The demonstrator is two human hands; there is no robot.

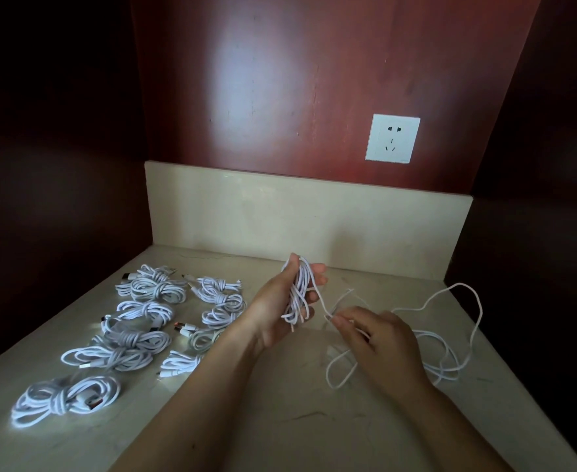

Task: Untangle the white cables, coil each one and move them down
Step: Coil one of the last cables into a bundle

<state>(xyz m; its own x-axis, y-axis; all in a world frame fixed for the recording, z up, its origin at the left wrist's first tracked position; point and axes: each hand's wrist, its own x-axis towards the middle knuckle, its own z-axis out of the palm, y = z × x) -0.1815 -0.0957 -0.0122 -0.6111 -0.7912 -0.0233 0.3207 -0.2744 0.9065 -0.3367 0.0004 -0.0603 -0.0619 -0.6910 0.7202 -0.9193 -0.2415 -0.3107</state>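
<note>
**Hazards.** The left hand (273, 311) is curled round a half-wound coil (299, 294) of white cable, thumb on one side and fingers on the other, held above the middle of the surface (280, 420). The right hand (379, 342) pinches the strand (321, 301) that leaves the coil, just beside it.

- The loose length (450, 338) lies on the surface to the right in overlapping loops. If it is pulled in quickly, a crossing is likely to tighten into a knot.
- The turns in the left hand are uneven, and several hang below the palm. A slack grip is likely to let them slide off and spring open.
- Twist fed in with each turn may kink the cable or make the finished coil buckle.
- A trailing end could sweep into the finished bundles (137, 349) at the left and snag one.

**Materials and shapes.** The cable is thin, round, smooth and flexible, and it holds soft curves. Each finished bundle is an oval hank cinched at the waist by its own wraps, with short plug ends protruding. The surface is pale polished stone with faint veins, as is the upstand (280, 212) behind it. The wall panel (280, 80) is glossy reddish wood, carrying a flat white square socket (392, 137).
</note>
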